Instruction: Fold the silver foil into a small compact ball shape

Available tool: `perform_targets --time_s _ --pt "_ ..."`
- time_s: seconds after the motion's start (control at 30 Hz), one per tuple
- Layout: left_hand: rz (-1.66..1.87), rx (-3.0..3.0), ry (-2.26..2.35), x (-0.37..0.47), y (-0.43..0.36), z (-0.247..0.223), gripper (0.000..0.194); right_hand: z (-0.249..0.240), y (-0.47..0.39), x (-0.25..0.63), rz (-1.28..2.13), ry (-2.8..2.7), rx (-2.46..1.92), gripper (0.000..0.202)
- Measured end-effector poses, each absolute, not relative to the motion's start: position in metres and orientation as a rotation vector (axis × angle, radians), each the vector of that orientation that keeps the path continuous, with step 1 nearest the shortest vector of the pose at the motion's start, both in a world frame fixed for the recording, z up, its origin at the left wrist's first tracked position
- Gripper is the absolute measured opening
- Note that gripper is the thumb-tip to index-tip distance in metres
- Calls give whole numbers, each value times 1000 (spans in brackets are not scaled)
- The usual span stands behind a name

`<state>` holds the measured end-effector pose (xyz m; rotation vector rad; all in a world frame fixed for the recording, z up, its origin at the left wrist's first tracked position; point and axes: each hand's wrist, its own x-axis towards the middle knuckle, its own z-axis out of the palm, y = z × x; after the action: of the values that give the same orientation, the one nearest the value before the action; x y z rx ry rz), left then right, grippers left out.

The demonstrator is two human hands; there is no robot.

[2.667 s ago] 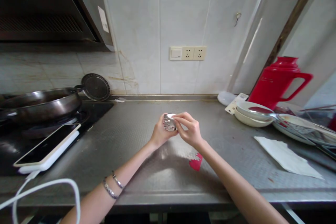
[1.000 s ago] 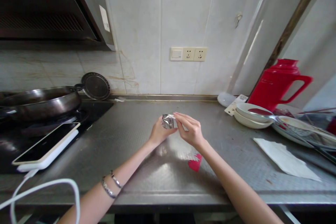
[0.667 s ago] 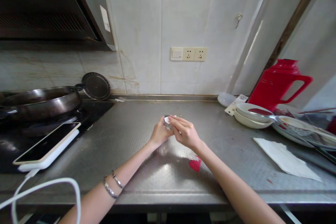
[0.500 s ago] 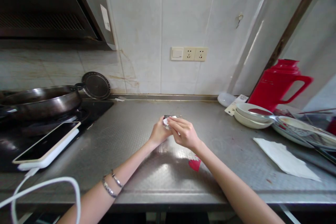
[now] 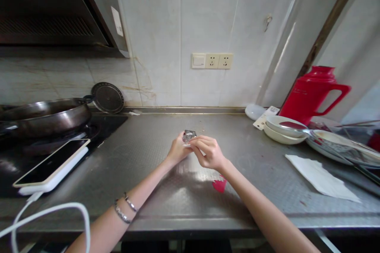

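Above the steel counter, near its middle, my left hand is closed around a small dark, shiny object, whose glassy top shows above the fingers. The thumb and fingers of my right hand are pinched together at the object's near right side. A sliver of something white shows between the two hands; what exactly the right fingertips grip is too small to tell. A red torn scrap lies on the counter just below my right wrist.
Left: a phone on a white block with a cable, a steel pan on the stove, and a round dark lid. Right: a white napkin, stacked bowls, plates and a red thermos. Wall behind the steel counter.
The white piece on the object has shifted down toward me, uncovering its dark shiny top. My right fingers have moved slightly lower. The whole view has shifted a little.
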<state>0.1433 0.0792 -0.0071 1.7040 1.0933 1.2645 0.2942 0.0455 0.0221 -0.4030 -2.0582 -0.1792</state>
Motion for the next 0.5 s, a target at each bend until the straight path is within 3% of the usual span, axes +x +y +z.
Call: perform_targets --time_s 0.27,0.5 --pt "1094 1502 1025 153 67 10 47 21 71 310 -119 -1754 -771 19" --pt "960 1405 942 147 62 19 38 14 78 311 372 -1937 -809 28"
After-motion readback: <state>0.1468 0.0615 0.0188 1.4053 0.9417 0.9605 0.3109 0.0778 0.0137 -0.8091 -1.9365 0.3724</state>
